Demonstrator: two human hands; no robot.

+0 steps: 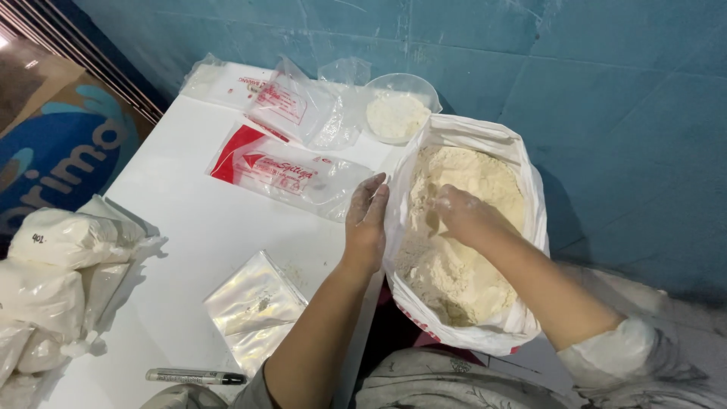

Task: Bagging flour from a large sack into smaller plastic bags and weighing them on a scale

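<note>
A large white sack (530,220) stands open beside the white table (174,227), filled with pale flour (462,265). My left hand (367,220), dusted with flour, grips the sack's left rim next to the table edge. My right hand (458,212) is down inside the sack, fingers curled into the flour; whether it holds a scoop is hidden. A clear plastic bowl (400,110) with white powder sits just behind the sack.
Empty red-and-clear plastic bags (284,170) lie across the table's far half. A stack of small clear bags (254,310) and a marker pen (195,376) lie near me. Filled, tied flour bags (57,265) are piled at the left. A blue wall stands behind.
</note>
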